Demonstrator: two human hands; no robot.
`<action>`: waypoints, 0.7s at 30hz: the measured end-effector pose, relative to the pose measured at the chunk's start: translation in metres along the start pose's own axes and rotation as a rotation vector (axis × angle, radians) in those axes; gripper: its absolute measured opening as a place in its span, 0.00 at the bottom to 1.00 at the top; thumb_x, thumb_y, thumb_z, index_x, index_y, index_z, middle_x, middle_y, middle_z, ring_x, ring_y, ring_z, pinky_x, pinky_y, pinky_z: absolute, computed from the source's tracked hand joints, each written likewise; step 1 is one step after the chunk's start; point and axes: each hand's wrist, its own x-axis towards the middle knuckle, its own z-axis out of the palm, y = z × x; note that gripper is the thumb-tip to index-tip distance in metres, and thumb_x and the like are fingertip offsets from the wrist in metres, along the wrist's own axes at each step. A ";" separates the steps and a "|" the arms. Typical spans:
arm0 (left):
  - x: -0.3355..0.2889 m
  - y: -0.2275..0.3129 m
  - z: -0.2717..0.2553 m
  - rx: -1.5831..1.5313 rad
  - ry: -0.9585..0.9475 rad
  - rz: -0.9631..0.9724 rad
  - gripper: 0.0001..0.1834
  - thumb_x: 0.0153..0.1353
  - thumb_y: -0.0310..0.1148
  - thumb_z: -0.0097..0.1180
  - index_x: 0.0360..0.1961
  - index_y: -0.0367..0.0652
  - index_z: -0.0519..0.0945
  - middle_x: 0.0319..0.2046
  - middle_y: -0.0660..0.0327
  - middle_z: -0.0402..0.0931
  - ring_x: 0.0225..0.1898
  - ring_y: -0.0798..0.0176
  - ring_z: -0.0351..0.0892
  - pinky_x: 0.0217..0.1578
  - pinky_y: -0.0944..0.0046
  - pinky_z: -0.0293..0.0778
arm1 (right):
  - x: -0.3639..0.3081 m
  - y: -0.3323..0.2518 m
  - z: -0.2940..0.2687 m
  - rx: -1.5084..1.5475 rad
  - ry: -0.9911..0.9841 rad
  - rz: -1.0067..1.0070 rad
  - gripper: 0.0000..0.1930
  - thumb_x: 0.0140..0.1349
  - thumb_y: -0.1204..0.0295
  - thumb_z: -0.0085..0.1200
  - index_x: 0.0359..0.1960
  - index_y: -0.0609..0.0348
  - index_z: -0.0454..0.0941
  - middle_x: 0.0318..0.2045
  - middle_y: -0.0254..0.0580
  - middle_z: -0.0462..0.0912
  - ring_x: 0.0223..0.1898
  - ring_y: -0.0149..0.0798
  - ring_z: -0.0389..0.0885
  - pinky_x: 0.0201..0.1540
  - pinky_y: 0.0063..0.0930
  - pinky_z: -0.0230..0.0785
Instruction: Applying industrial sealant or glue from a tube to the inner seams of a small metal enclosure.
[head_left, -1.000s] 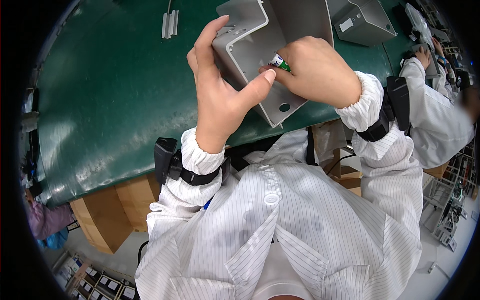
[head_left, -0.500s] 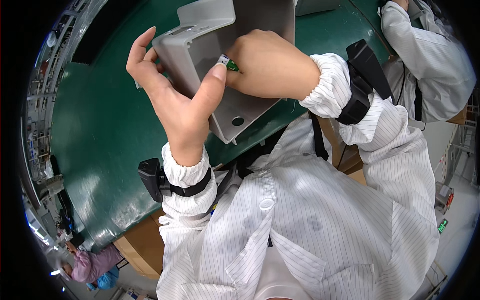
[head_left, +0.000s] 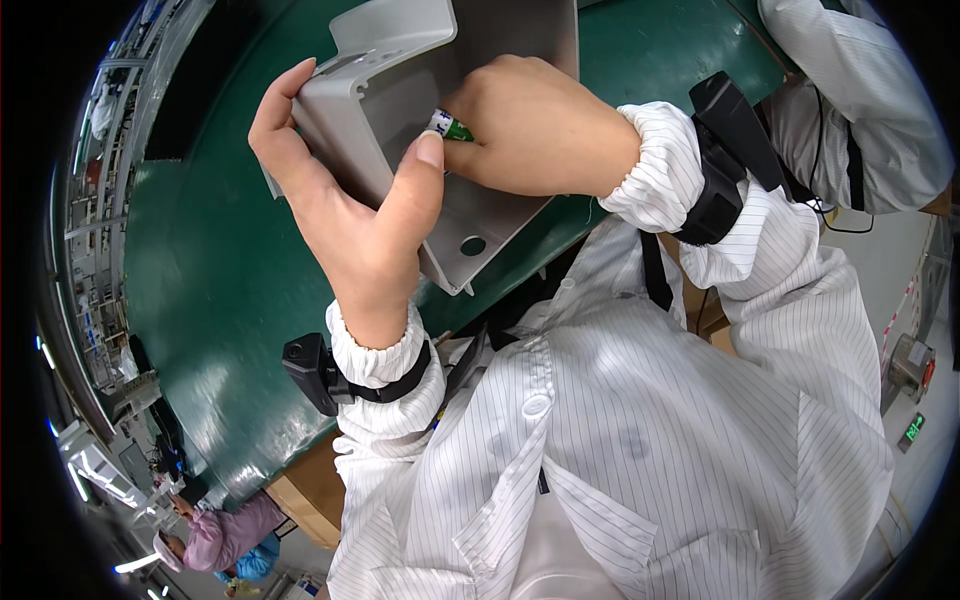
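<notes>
A grey box-like housing [head_left: 385,140] with an open front, a folded flange and a round hole near its lower corner is tilted over the green table. My left hand [head_left: 350,215] grips its left wall, fingers outside and thumb over the inner side. Inside the housing, my right hand [head_left: 540,125] is closed around a small green-and-white cylindrical thing [head_left: 450,125], whose white end points toward my left thumb. What the tip of my right fingers touches is hidden behind the hand.
The green table [head_left: 230,300] extends to the left and behind the housing. A co-worker's striped sleeve [head_left: 860,100] is close by at the right. Below the table edge stands a cardboard box [head_left: 310,490]. Another person in pink [head_left: 225,535] is at the lower left.
The housing and both hands have shifted slightly left in view as the head turned a little. Both grips look the same.
</notes>
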 end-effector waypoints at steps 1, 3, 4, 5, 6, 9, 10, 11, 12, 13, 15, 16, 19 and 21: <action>0.000 0.001 0.000 0.011 -0.001 0.006 0.37 0.40 0.33 0.60 0.55 0.42 0.60 0.44 0.56 0.61 0.43 0.61 0.65 0.44 0.63 0.65 | 0.000 0.001 0.000 0.012 0.010 -0.017 0.18 0.55 0.57 0.51 0.21 0.60 0.81 0.17 0.48 0.79 0.23 0.49 0.79 0.30 0.37 0.73; 0.001 0.002 0.001 0.022 -0.007 0.013 0.37 0.40 0.33 0.60 0.55 0.42 0.60 0.44 0.56 0.61 0.42 0.61 0.65 0.44 0.63 0.65 | 0.000 0.002 0.000 0.026 0.024 -0.030 0.17 0.55 0.58 0.51 0.21 0.60 0.81 0.17 0.47 0.79 0.23 0.49 0.79 0.30 0.37 0.73; 0.001 0.003 0.002 0.013 -0.007 0.003 0.37 0.40 0.32 0.60 0.55 0.42 0.60 0.44 0.56 0.62 0.43 0.61 0.65 0.44 0.63 0.65 | -0.001 0.002 0.000 0.021 0.015 -0.027 0.17 0.55 0.58 0.51 0.21 0.60 0.81 0.17 0.47 0.79 0.23 0.49 0.79 0.30 0.37 0.73; 0.001 0.004 0.002 0.003 -0.007 -0.008 0.37 0.40 0.32 0.59 0.55 0.42 0.59 0.44 0.56 0.62 0.43 0.61 0.65 0.45 0.63 0.65 | -0.001 0.002 -0.001 0.016 0.005 -0.024 0.17 0.55 0.59 0.51 0.21 0.60 0.81 0.17 0.47 0.79 0.23 0.49 0.79 0.30 0.38 0.73; 0.001 0.004 0.003 0.005 -0.009 -0.008 0.37 0.40 0.32 0.59 0.55 0.42 0.59 0.44 0.56 0.62 0.43 0.61 0.65 0.45 0.63 0.65 | -0.002 0.002 -0.003 0.019 0.006 -0.023 0.17 0.55 0.59 0.51 0.21 0.60 0.81 0.17 0.47 0.79 0.23 0.49 0.79 0.30 0.38 0.73; 0.002 0.003 0.003 0.032 -0.025 0.023 0.37 0.40 0.31 0.59 0.55 0.42 0.59 0.45 0.56 0.61 0.43 0.61 0.65 0.45 0.63 0.64 | -0.003 0.002 -0.006 0.033 -0.015 -0.008 0.16 0.54 0.59 0.52 0.21 0.60 0.81 0.18 0.48 0.79 0.23 0.49 0.79 0.31 0.38 0.73; 0.002 0.004 0.004 0.034 -0.028 0.019 0.37 0.40 0.31 0.59 0.55 0.42 0.59 0.45 0.56 0.61 0.43 0.61 0.65 0.45 0.63 0.64 | -0.003 0.002 -0.005 0.033 -0.007 0.000 0.16 0.54 0.60 0.52 0.21 0.60 0.81 0.18 0.48 0.79 0.24 0.49 0.80 0.31 0.38 0.73; 0.002 0.005 0.005 0.036 -0.030 0.015 0.37 0.40 0.32 0.59 0.55 0.42 0.59 0.45 0.56 0.61 0.44 0.61 0.64 0.45 0.63 0.64 | -0.004 0.003 -0.005 0.033 0.002 0.008 0.16 0.54 0.60 0.51 0.20 0.60 0.81 0.18 0.48 0.79 0.24 0.50 0.80 0.31 0.38 0.73; 0.003 0.005 0.005 0.037 -0.033 0.015 0.37 0.40 0.32 0.59 0.55 0.42 0.59 0.45 0.56 0.61 0.44 0.61 0.64 0.45 0.63 0.64 | -0.004 0.004 -0.006 0.035 0.004 0.009 0.16 0.54 0.60 0.51 0.20 0.60 0.81 0.18 0.48 0.79 0.24 0.50 0.80 0.31 0.38 0.73; 0.003 0.005 0.006 0.049 -0.034 0.010 0.37 0.40 0.32 0.59 0.55 0.42 0.59 0.46 0.56 0.60 0.44 0.61 0.64 0.46 0.62 0.64 | -0.004 0.004 -0.006 0.036 0.004 0.009 0.16 0.54 0.60 0.51 0.20 0.60 0.81 0.19 0.49 0.80 0.24 0.50 0.80 0.31 0.38 0.73; 0.004 0.006 0.008 0.059 -0.039 0.006 0.37 0.40 0.32 0.59 0.55 0.42 0.59 0.46 0.55 0.60 0.44 0.60 0.64 0.46 0.62 0.64 | -0.004 0.006 -0.006 0.037 0.006 0.011 0.16 0.53 0.61 0.51 0.20 0.61 0.81 0.19 0.49 0.80 0.24 0.50 0.80 0.32 0.38 0.74; 0.004 0.006 0.008 0.071 -0.038 0.005 0.37 0.40 0.32 0.60 0.55 0.42 0.60 0.46 0.55 0.60 0.44 0.60 0.64 0.46 0.62 0.63 | -0.004 0.007 -0.005 0.033 0.015 0.009 0.16 0.53 0.61 0.51 0.20 0.61 0.81 0.19 0.49 0.80 0.24 0.50 0.80 0.32 0.38 0.74; 0.005 0.007 0.009 0.085 -0.041 0.010 0.37 0.40 0.33 0.60 0.54 0.42 0.60 0.46 0.55 0.60 0.45 0.60 0.64 0.46 0.61 0.63 | -0.004 0.008 -0.006 0.029 0.019 0.016 0.15 0.53 0.61 0.52 0.21 0.61 0.81 0.20 0.50 0.80 0.25 0.50 0.80 0.33 0.38 0.74; 0.006 0.008 0.011 0.085 -0.045 0.017 0.37 0.40 0.33 0.60 0.54 0.42 0.61 0.46 0.55 0.60 0.45 0.59 0.64 0.46 0.61 0.63 | -0.006 0.010 -0.005 0.028 0.014 0.027 0.15 0.52 0.61 0.52 0.21 0.61 0.82 0.20 0.50 0.80 0.25 0.51 0.80 0.33 0.38 0.74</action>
